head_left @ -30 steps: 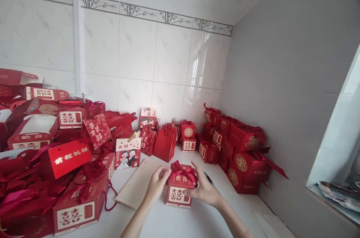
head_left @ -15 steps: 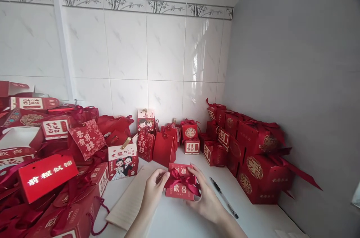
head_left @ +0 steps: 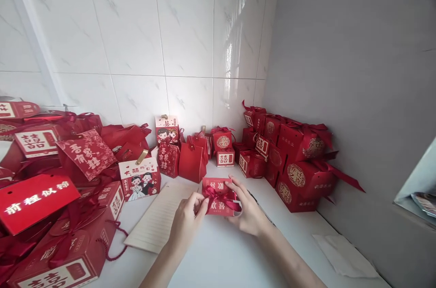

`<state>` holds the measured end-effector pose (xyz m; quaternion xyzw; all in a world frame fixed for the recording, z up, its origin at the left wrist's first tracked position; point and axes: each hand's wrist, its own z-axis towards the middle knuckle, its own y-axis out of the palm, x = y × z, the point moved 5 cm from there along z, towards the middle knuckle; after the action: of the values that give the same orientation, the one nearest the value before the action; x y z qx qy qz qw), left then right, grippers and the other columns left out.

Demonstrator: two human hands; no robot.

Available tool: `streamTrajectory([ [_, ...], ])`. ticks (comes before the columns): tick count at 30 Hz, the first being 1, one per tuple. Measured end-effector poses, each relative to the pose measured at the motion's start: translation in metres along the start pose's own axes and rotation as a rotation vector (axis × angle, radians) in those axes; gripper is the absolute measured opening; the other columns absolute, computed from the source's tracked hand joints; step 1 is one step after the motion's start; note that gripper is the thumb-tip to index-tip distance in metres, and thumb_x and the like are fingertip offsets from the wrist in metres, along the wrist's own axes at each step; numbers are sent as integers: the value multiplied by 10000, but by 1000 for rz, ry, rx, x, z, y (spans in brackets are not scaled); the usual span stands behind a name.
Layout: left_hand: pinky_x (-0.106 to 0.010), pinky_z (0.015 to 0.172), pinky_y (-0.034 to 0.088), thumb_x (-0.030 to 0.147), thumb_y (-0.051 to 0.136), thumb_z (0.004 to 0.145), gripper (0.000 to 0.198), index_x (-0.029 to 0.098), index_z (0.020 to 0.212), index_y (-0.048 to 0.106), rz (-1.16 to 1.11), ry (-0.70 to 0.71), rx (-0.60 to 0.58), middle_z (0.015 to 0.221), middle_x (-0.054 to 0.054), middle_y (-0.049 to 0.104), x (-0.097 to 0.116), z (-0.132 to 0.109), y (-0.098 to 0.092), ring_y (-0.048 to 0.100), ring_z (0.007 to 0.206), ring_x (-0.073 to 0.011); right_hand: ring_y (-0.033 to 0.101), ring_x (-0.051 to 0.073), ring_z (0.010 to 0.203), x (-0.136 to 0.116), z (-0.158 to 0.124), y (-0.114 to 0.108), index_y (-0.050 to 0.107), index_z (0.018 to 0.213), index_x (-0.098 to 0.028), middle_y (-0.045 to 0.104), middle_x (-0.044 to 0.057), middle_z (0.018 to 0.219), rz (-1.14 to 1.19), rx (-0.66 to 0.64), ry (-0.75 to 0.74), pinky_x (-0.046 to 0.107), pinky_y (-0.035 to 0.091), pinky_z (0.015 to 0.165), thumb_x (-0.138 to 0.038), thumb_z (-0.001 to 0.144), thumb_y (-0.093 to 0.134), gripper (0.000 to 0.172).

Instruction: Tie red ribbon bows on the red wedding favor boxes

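Observation:
A small red gift box [head_left: 218, 183] with white lettering is held between my hands over the white table. A dark red ribbon bow [head_left: 221, 197] lies across its middle. My left hand [head_left: 190, 215] pinches the ribbon at the box's left edge with thumb and forefinger. From the right, my right hand [head_left: 247, 208] grips the box, fingers along the far right corner and thumb near the lower right side. The inside of that grip is partly hidden. A pen [head_left: 252, 196] lies mostly covered behind my right hand and forearm.
A lined notepad [head_left: 155, 220] lies left of my hands. Red boxes and bags [head_left: 85, 154] heap up at the left. More ribboned boxes [head_left: 301, 142] are stacked against the grey wall. White paper [head_left: 345, 256] lies at the right edge. A tiled wall [head_left: 190, 38] stands behind.
The view has tilted down and shifted right, showing the paper at right. My left hand has moved from the box's upper left to the ribbon's left end. My right forearm now hides most of the pen.

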<state>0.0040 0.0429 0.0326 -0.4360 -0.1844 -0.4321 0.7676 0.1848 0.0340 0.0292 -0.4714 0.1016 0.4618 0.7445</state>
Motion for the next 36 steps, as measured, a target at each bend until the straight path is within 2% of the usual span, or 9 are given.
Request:
streamTrajectory([
  [6, -245, 589, 436, 337, 447, 846, 174, 221, 807, 571, 122, 172, 46, 540, 27, 480, 2, -3, 0, 537, 582, -158, 273, 266, 1345, 2, 0, -1, 350, 1327, -227, 261, 137, 1452, 14, 5, 53, 424, 376, 1028, -167, 647, 620, 734],
  [12, -258, 578, 437, 277, 424, 833, 167, 220, 782, 573, 108, 226, 30, 565, 3, 536, 7, -2, -2, 544, 580, -161, 317, 279, 1322, 7, 0, -1, 357, 1327, -263, 248, 119, 1465, 83, 27, 84, 441, 423, 980, -156, 648, 624, 737],
  [19, -277, 507, 386, 144, 450, 646, 131, 232, 552, 429, 53, 503, -96, 478, -1, 485, 14, -10, -12, 465, 495, -160, 272, 280, 1345, 12, 0, -2, 354, 1342, -266, 226, 114, 1487, 117, 0, 130, 435, 440, 963, -212, 664, 662, 746],
  [22, -268, 517, 405, 172, 444, 700, 104, 225, 611, 452, -45, 361, 86, 531, 1, 491, 7, -4, -22, 495, 528, -159, 249, 274, 1355, 11, 0, -3, 357, 1343, -270, 225, 109, 1491, 124, 5, 117, 445, 418, 983, -180, 657, 658, 755],
  [24, -279, 601, 449, 224, 472, 749, 68, 205, 794, 519, -115, 209, 192, 671, -13, 540, 3, 0, -24, 534, 614, -163, 237, 263, 1361, 8, -1, -2, 355, 1346, -264, 231, 110, 1490, 111, -4, 98, 444, 392, 1010, -151, 652, 650, 763],
  [27, -295, 684, 470, 351, 555, 761, 355, 198, 1072, 481, -220, 1, 157, 848, -27, 537, 2, 2, -12, 539, 694, -163, 217, 255, 1368, 2, -1, 2, 354, 1346, -260, 225, 114, 1492, 112, -39, 76, 435, 393, 1013, -135, 650, 643, 764],
  [30, -276, 649, 453, 438, 538, 781, 289, 211, 955, 497, -299, -138, 54, 761, 5, 495, 0, 2, 2, 513, 664, -157, 231, 258, 1364, -4, -1, 4, 359, 1337, -268, 217, 113, 1494, 146, -70, 72, 423, 426, 983, -129, 659, 625, 741],
  [34, -264, 625, 422, 491, 497, 791, 286, 213, 730, 466, -320, -160, 55, 671, 19, 473, -3, 2, 5, 493, 634, -158, 298, 278, 1335, -10, -1, 3, 352, 1321, -281, 199, 121, 1497, 272, -120, 128, 419, 449, 953, -258, 618, 741, 805],
  [36, -264, 624, 419, 499, 475, 804, 302, 213, 710, 457, -329, -149, 62, 671, 14, 489, -5, 3, 4, 496, 631, -160, 338, 275, 1313, -13, -1, 1, 408, 1233, -262, 225, 133, 1487, 408, -102, 149, 415, 462, 931, -394, 665, 723, 663],
])
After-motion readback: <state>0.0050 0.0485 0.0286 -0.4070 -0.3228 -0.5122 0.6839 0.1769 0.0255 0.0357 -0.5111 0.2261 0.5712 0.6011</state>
